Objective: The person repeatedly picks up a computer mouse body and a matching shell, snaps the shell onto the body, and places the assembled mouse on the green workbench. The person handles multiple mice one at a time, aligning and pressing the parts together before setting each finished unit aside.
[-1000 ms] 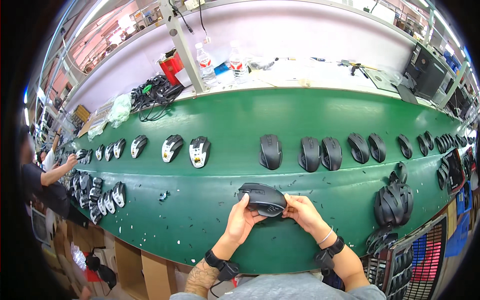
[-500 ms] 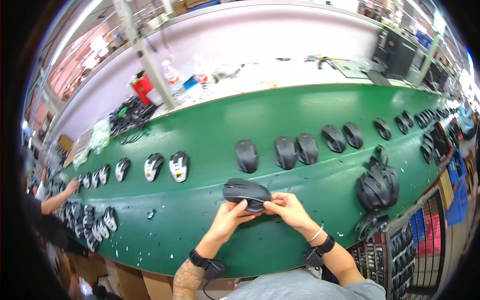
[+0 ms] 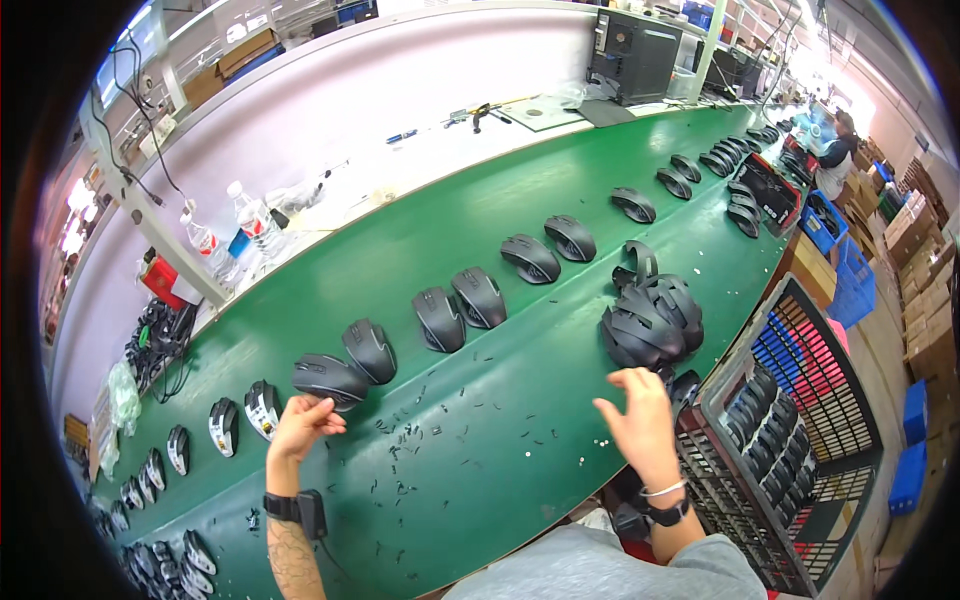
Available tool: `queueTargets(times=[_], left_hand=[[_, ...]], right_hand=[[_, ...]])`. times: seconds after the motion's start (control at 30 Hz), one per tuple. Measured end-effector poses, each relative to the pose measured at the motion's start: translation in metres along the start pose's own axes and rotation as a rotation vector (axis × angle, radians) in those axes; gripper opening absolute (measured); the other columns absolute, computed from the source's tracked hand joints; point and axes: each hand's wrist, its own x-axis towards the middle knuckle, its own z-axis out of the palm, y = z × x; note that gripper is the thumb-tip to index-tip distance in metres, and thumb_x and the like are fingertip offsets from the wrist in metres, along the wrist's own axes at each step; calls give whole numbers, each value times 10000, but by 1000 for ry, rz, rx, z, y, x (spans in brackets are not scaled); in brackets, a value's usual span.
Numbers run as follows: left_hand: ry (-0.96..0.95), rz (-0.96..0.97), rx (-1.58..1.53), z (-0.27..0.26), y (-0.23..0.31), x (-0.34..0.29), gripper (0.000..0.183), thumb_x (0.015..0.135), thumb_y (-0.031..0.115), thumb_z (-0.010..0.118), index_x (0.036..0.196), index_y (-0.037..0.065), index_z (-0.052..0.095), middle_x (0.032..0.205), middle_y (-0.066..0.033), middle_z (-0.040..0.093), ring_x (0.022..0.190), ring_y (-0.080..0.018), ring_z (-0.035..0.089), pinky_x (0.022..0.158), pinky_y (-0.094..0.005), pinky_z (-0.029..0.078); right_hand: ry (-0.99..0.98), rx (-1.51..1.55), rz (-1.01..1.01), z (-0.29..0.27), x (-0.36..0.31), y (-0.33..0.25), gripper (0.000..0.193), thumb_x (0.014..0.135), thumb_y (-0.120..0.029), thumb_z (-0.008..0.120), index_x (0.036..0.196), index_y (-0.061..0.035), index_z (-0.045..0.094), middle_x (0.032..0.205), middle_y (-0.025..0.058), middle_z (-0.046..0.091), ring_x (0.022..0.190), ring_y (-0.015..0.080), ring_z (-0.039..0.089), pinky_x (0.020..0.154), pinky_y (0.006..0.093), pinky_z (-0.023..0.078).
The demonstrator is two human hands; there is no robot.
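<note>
A black computer mouse (image 3: 328, 379) lies at the near end of a row of like mice on the green bench. My left hand (image 3: 305, 425) pinches its lower edge between thumb and fingers. Close beside it sits another black mouse (image 3: 369, 351). My right hand (image 3: 642, 420) is off to the right with thumb and fingers apart, holding nothing. Just beyond its fingertips is a heap of curved black mouse shells (image 3: 655, 322). Half-built mice with white sides (image 3: 262, 408) continue the row to the left of my left hand.
A black plastic crate (image 3: 745, 500) holding rows of dark parts stands at the bench's right edge. Small black scraps (image 3: 400, 445) litter the green bench (image 3: 480, 520). Bottles (image 3: 255, 220) and a computer case (image 3: 635, 55) line the back shelf. A person (image 3: 835, 160) is far right.
The view has swung right. Both hands held the mouse; now it is down in the row with only my left hand on it. My right hand has let go and moved toward the shell heap.
</note>
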Motion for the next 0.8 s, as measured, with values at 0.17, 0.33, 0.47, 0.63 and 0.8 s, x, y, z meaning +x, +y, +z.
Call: queueTargets(times=[0.17,0.33,0.47,0.63,0.8], left_hand=[[26,-94,276,-40,-1,33,248,898,224,631,750,31,584,633,-42,612,526,-111,579,494,-212,452],[420,172,891,-29,-9,31,321,753,189,739,614,1,520,534,-63,542,479,-151,502,479,-306,390],[566,284,991,7,10,6,314,755,168,730,628,-10,505,514,-97,513,477,-161,487,486,-322,386],[586,366,891,56,23,-23,280,790,161,699,674,-10,510,537,-105,518,481,-187,484,493,-336,388],[478,455,867,106,29,-44,241,779,174,693,716,12,527,620,-109,545,577,-265,545,549,-370,419]], right_hand=[[-124,-149,121,-32,-24,37,256,612,63,699,851,-3,638,820,134,596,814,310,601,760,387,482],[-179,-163,132,-28,-31,47,229,627,123,577,771,-15,690,795,164,599,817,331,594,749,401,487],[-184,-144,151,-17,-28,55,200,616,111,623,785,17,675,770,172,599,759,326,617,696,382,498],[-181,-124,205,-12,-24,62,163,629,124,564,720,29,660,762,208,636,736,338,636,669,394,503],[-220,-68,150,-13,-21,50,92,677,26,656,767,12,669,746,179,646,750,325,640,687,393,503]])
